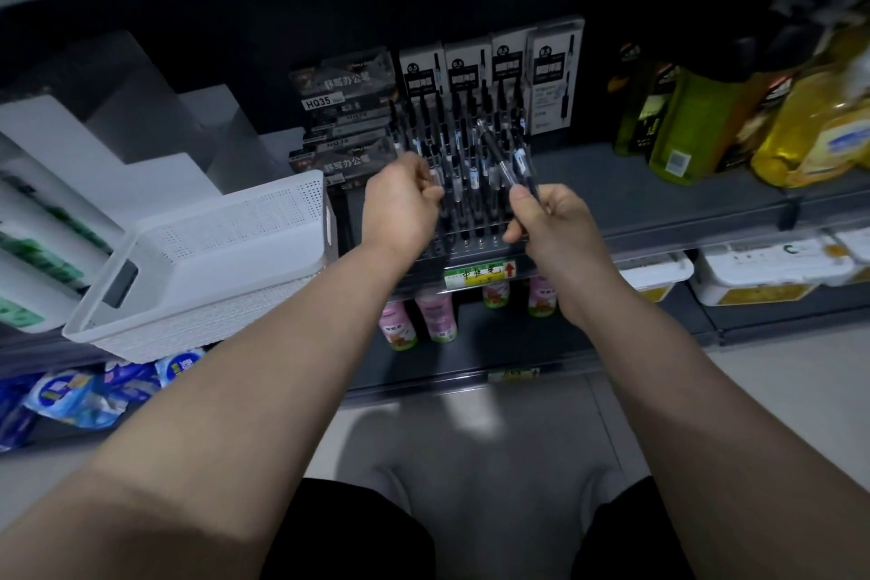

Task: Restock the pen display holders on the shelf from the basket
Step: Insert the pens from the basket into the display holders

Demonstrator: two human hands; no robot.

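Right hand (546, 221) is gripping spare pens (499, 155), probably keeping them handy, while left hand (400, 203) is seemingly pinching a racked pen (437, 178), seating it in the display holder (471, 226).

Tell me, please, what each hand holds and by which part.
Right hand grips a dark pen near its lower end; left hand: cannot tell.

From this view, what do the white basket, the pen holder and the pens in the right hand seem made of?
Basket: likely moulded plastic, matte white; rows of small holes in its wall.
Pen holder: dark, matte, a grid of holes; plastic or metal, too dim to tell.
Pens in the right hand: probably plastic, with clear glossy barrels.
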